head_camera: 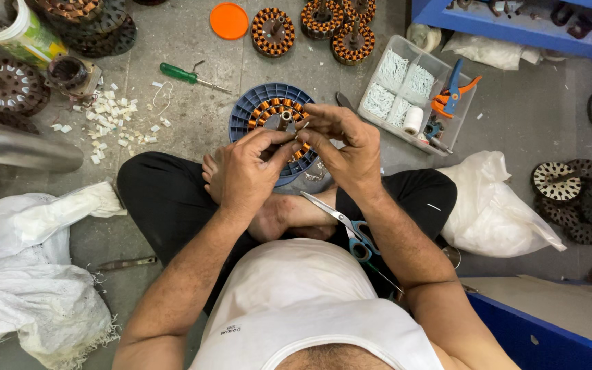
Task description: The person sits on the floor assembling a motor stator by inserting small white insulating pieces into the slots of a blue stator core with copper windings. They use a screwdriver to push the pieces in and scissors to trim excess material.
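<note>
- Scissors (351,229) lie on the lap, nearest of all, one pair, blue-handled, blades pointing toward ten o'clock.
- Left hand (244,171) is curled narrow, thumb and fingers pinched on something small at the stator's near edge; what exactly it grips I cannot tell.
- Right hand (347,147) arches over from two o'clock, fingertips closed down on the same spot, apparently a wire end.
- Stator (275,113), one, copper-wound, sits in a blue round tray (251,103) on the floor just beyond the knees, at twelve o'clock from the person.
- Judging by this, the job goes best with the stator kept flat in the tray, both hands close to the coil, and the wire pulled gently so the windings do not lift.
- Screwdriver (190,75), one, green-handled, lies at eleven o'clock, beside scattered white sleeve bits (107,116), too many to count.
- Clear box (416,92) at one o'clock holds white ties, one spool and one orange-and-blue cutter (453,89).
- Farther out at twelve o'clock: four more wound stators (273,32) and one orange lid (229,20).
</note>
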